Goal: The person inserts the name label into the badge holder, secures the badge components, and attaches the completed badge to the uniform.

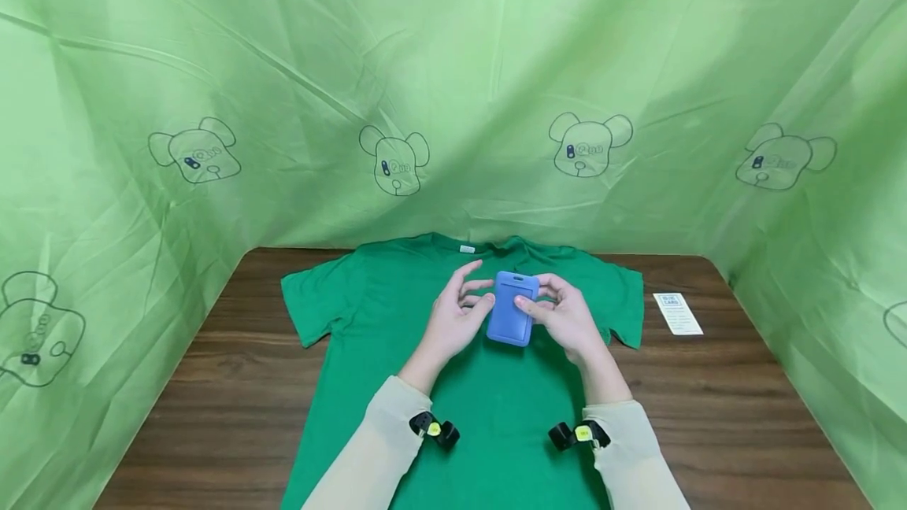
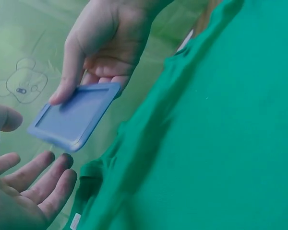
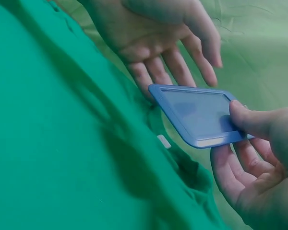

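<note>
**Head view: blue card holder pinched above a green shirt**

Head camera shows a green shirt [image 1: 496, 384] spread flat on a dark wooden desk [image 1: 723, 415], collar toward the far edge. Above its chest, both hands meet around a blue card holder [image 1: 512, 308], which stands roughly upright with its slotted end away from the person.

The right hand [image 1: 567, 321] has the holder: its grip pinches the holder's right edge, thumb on the front face and fingers curled behind. The right wrist view confirms this, with the thumb pressed on the clear window of the holder [image 3: 199, 115] and the fingers [image 3: 240, 167] under it. The holder is lifted clear of the shirt [image 3: 62, 143].

The left hand [image 1: 457, 317] is just beside the holder's left edge, its grip spread and holding nothing. In the left wrist view its fingers [image 2: 43, 177] lie relaxed and open just below the holder [image 2: 74, 117], apart from it; whether the thumb touches the holder's edge cannot be told.

A small white card [image 1: 678, 313] with print lies on the desk to the right of the shirt's sleeve, well apart from the hands. Green sheeting [image 1: 453, 85] with bear outlines walls in the desk on three sides.
</note>
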{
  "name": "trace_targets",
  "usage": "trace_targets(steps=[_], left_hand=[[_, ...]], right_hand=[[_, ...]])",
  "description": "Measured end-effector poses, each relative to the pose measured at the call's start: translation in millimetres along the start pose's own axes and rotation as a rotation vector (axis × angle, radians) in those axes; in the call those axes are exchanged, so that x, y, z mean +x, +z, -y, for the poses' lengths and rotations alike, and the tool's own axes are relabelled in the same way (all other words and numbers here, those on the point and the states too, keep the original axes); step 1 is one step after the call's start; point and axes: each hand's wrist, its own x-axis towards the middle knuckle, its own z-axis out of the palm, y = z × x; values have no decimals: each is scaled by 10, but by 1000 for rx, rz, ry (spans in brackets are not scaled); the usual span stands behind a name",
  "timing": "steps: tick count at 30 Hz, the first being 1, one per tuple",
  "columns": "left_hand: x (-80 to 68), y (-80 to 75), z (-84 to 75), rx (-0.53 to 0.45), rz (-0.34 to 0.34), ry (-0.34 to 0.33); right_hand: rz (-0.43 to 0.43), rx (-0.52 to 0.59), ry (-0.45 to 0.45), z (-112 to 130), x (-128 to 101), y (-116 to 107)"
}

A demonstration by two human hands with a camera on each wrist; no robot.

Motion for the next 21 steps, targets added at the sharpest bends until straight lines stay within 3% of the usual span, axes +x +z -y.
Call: trace_targets(steps=[8,21], left_hand=[[3,0,3,6,-21,-45],[24,-11,44,-13,-35,-25]], right_hand=[[31,14,6,-27,5,153],[86,7,27,-26,-9,186]])
